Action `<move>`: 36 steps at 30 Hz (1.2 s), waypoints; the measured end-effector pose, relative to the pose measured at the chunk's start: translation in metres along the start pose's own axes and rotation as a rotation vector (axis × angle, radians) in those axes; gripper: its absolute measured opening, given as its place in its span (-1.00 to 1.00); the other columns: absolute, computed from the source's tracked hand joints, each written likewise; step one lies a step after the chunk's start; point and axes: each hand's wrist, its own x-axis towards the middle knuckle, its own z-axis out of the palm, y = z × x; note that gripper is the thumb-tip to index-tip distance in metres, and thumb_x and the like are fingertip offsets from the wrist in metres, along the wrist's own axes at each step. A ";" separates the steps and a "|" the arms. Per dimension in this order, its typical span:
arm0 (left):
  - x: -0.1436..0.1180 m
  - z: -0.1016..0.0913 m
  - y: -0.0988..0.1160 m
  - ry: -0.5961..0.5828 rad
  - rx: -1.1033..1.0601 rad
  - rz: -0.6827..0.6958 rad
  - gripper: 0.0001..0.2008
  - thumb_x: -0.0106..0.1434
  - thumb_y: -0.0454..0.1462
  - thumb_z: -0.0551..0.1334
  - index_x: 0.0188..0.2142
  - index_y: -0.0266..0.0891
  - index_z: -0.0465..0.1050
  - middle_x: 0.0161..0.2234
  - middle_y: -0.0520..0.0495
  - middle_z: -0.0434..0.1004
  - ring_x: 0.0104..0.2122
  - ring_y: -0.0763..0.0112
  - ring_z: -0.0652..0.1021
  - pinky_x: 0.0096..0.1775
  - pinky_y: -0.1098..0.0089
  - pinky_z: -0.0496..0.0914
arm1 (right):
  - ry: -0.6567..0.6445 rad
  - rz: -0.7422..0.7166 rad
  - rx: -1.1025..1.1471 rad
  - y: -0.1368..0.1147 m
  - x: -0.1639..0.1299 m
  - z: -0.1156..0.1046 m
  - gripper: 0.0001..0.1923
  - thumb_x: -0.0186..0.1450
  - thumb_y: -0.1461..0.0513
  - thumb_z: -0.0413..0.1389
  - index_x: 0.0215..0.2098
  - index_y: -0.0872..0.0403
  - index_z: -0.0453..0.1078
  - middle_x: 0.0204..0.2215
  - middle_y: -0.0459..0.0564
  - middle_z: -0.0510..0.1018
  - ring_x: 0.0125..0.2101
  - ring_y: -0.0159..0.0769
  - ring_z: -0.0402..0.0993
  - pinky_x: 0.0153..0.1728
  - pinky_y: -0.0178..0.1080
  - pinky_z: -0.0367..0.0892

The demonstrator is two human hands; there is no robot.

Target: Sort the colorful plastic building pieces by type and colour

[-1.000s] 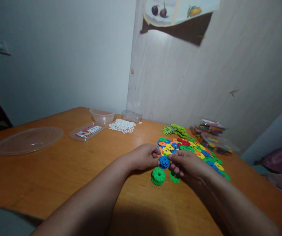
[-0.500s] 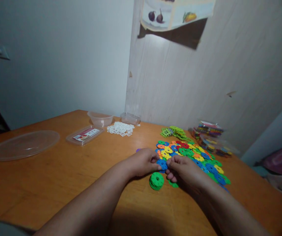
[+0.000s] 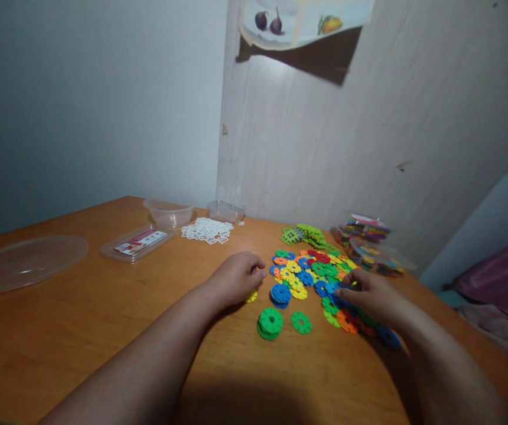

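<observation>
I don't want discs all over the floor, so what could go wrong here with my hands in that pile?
The right hand lies across the loose coloured discs; a sweep of that forearm could push some toward the table's near edge. The left hand sits close to the blue stack and green stack, so a nudge might topple them.

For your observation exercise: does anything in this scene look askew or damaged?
Yes. The fruit poster on the wall hangs crooked, its lower edge curling away and casting a shadow. On the table, the coloured discs lie scattered loosely.

Dim indoor light; dark vignetting at the corners, wide-angle bending at the edges, soft shadow on the near bench (image 3: pixel 81 330), slight blur throughout.
</observation>
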 end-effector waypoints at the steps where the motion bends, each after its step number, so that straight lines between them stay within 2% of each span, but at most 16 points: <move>1: 0.000 0.000 -0.001 -0.002 0.009 -0.003 -0.74 0.26 -0.19 0.18 -0.20 -0.29 0.56 -0.29 -0.14 0.56 -0.32 0.32 0.49 -0.30 0.39 0.30 | -0.001 0.015 -0.029 -0.002 -0.001 0.000 -0.70 0.11 0.03 0.25 -0.29 0.04 0.47 -0.46 -0.04 0.55 -0.43 -0.22 0.44 -0.49 -0.28 0.18; 4: 0.000 -0.002 0.000 -0.025 0.041 0.008 -0.76 0.25 -0.20 0.17 -0.22 -0.28 0.55 -0.31 -0.12 0.56 -0.34 0.34 0.49 -0.32 0.41 0.29 | 0.001 0.059 -0.068 -0.007 -0.001 0.003 -0.53 0.09 -0.02 0.29 -0.12 0.04 0.49 -0.31 0.05 0.61 -0.32 -0.13 0.50 -0.40 -0.25 0.26; 7: 0.000 -0.003 0.002 -0.050 0.060 0.014 -0.77 0.26 -0.21 0.16 -0.27 -0.28 0.55 -0.33 -0.11 0.56 -0.35 0.36 0.49 -0.33 0.41 0.28 | -0.020 0.044 -0.058 -0.007 0.002 0.008 -0.56 0.10 -0.04 0.29 -0.17 0.04 0.50 -0.27 0.08 0.62 -0.28 -0.09 0.52 -0.36 -0.22 0.29; 10: 0.000 -0.003 0.001 -0.039 0.030 -0.014 -0.76 0.26 -0.20 0.16 -0.24 -0.28 0.55 -0.32 -0.13 0.57 -0.34 0.35 0.50 -0.32 0.40 0.29 | -0.034 0.019 -0.036 -0.002 0.005 0.012 -0.62 0.10 -0.02 0.29 -0.24 0.05 0.49 -0.32 0.06 0.61 -0.31 -0.11 0.51 -0.38 -0.23 0.29; 15: 0.002 -0.003 -0.008 0.008 -0.033 -0.060 -0.75 0.25 -0.18 0.18 -0.23 -0.29 0.55 -0.33 -0.14 0.58 -0.35 0.34 0.51 -0.33 0.39 0.30 | -0.006 0.046 -0.011 0.005 0.007 0.013 -0.57 0.07 -0.04 0.30 -0.21 0.06 0.50 -0.33 0.06 0.61 -0.35 -0.15 0.50 -0.40 -0.24 0.28; 17: 0.003 -0.004 -0.010 0.034 -0.038 -0.068 -0.76 0.25 -0.18 0.19 -0.24 -0.30 0.55 -0.34 -0.14 0.58 -0.36 0.35 0.51 -0.33 0.39 0.29 | -0.019 0.016 -0.011 0.006 0.008 0.013 -0.63 0.09 -0.02 0.29 -0.28 0.05 0.51 -0.35 0.04 0.62 -0.36 -0.17 0.49 -0.40 -0.25 0.27; 20: 0.004 -0.005 -0.012 0.047 -0.044 -0.078 -0.76 0.24 -0.19 0.18 -0.26 -0.30 0.55 -0.36 -0.12 0.58 -0.37 0.36 0.50 -0.34 0.40 0.28 | -0.040 -0.018 -0.007 0.004 0.007 0.013 -0.74 0.11 0.03 0.28 -0.41 0.04 0.49 -0.47 -0.01 0.58 -0.45 -0.23 0.45 -0.47 -0.27 0.21; 24: 0.004 -0.006 -0.011 0.041 -0.049 -0.105 -0.77 0.23 -0.20 0.16 -0.29 -0.29 0.54 -0.39 -0.09 0.57 -0.39 0.37 0.50 -0.35 0.41 0.27 | -0.062 -0.004 0.009 -0.001 0.006 0.012 -0.79 0.15 0.07 0.24 -0.47 0.04 0.48 -0.54 -0.03 0.54 -0.50 -0.24 0.41 -0.52 -0.27 0.16; 29: 0.003 -0.005 -0.011 0.053 -0.040 -0.097 -0.78 0.22 -0.20 0.17 -0.31 -0.29 0.54 -0.38 -0.10 0.58 -0.37 0.37 0.51 -0.35 0.41 0.27 | -0.056 -0.031 -0.060 -0.002 0.006 0.008 -0.72 0.26 0.06 0.11 -0.48 0.04 0.50 -0.52 -0.01 0.56 -0.46 -0.21 0.44 -0.49 -0.25 0.15; 36: 0.003 -0.007 -0.009 0.045 -0.030 -0.099 -0.77 0.24 -0.18 0.16 -0.30 -0.28 0.53 -0.36 -0.11 0.59 -0.37 0.36 0.51 -0.36 0.41 0.28 | 0.054 -0.032 -0.058 -0.002 0.006 -0.001 -0.66 0.29 0.10 0.01 -0.58 0.04 0.39 -0.63 -0.03 0.44 -0.52 -0.24 0.36 -0.50 -0.25 0.11</move>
